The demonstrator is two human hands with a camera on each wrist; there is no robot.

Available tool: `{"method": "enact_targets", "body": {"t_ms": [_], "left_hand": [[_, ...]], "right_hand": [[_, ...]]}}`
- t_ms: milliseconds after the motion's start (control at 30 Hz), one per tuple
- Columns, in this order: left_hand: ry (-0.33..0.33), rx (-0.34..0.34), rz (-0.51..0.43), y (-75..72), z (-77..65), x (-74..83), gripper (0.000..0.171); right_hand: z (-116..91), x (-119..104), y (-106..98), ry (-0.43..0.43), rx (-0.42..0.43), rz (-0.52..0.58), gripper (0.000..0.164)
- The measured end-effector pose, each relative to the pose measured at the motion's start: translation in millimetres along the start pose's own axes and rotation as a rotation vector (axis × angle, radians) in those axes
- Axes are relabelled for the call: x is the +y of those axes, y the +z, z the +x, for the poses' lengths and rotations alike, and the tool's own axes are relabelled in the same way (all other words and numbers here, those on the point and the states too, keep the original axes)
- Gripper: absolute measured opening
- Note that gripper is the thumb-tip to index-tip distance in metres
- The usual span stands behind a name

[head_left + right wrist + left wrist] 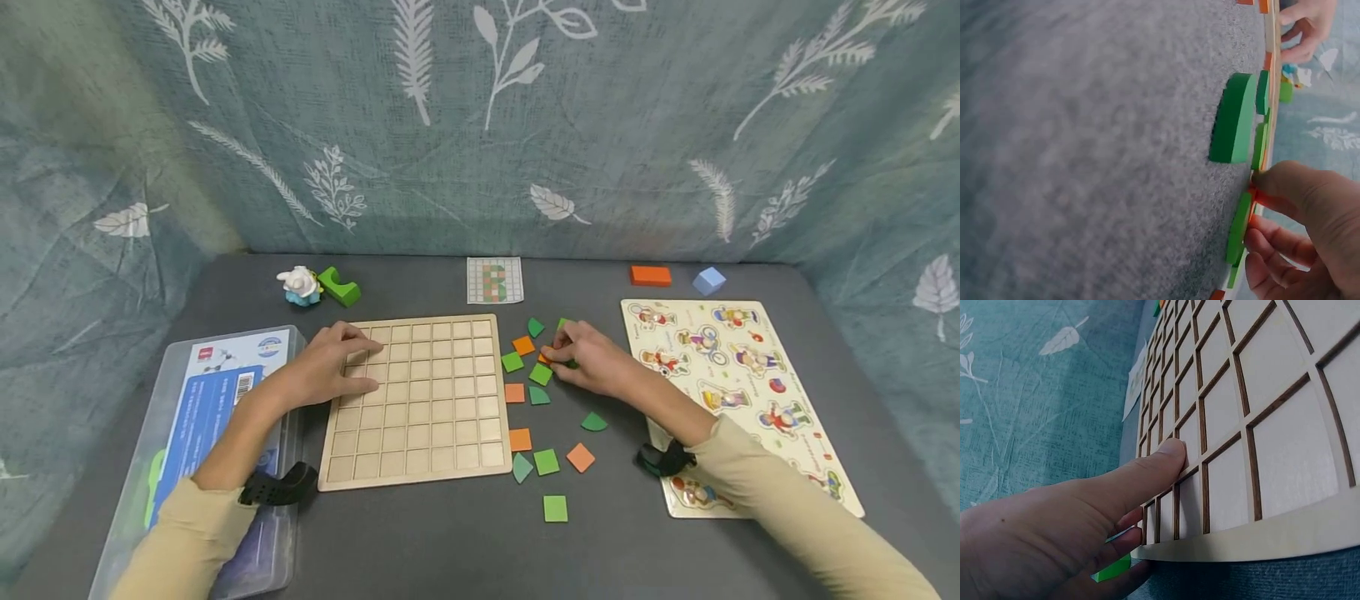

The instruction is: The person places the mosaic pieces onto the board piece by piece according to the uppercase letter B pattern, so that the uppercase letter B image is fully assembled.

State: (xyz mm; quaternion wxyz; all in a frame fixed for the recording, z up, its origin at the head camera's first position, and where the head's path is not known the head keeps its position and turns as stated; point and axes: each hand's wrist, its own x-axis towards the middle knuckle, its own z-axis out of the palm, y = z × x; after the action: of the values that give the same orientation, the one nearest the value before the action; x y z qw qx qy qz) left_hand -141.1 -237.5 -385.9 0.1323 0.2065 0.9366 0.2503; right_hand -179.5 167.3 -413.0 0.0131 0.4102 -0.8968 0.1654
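My left hand (324,367) rests on the left side of a wooden grid board (420,487), thumb and forefinger spread apart over its squares. In the left wrist view the thumb (1154,465) lies across the grid lines, with the other fingers partly hidden behind it. My right hand (588,358) pinches an orange square tile (1253,201) between thumb and fingers, right of the board. Around those fingertips lie green square tiles (541,374), another orange square (523,345) and green quarter-round pieces (539,396).
More tiles, such as a green square (556,508), lie nearer the front. A picture card (516,293) is behind the board. A plastic case (288,533) stands left, a picture puzzle board (750,312) right. A toy figure (301,286) and several blocks (650,276) line the back.
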Motion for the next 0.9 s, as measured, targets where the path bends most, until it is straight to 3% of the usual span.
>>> {"method": "enact_targets", "body": {"t_ms": [200, 567, 900], "left_hand": [[-0.011, -0.005, 0.007, -2.1, 2.7, 0.3, 0.052], [-0.015, -0.014, 0.018, -1.3, 2.3, -0.7, 0.052], [-0.012, 0.01, 0.004, 0.4, 3.7, -1.2, 0.046]], "right_hand": [[3.7, 2.9, -3.3, -0.009, 0.03, 0.022, 0.02], [2.0, 7.2, -2.5, 0.031, -0.01, 0.085, 0.026], [7.9, 1.2, -2.9, -0.03, 0.124, 0.172, 0.023]]}}
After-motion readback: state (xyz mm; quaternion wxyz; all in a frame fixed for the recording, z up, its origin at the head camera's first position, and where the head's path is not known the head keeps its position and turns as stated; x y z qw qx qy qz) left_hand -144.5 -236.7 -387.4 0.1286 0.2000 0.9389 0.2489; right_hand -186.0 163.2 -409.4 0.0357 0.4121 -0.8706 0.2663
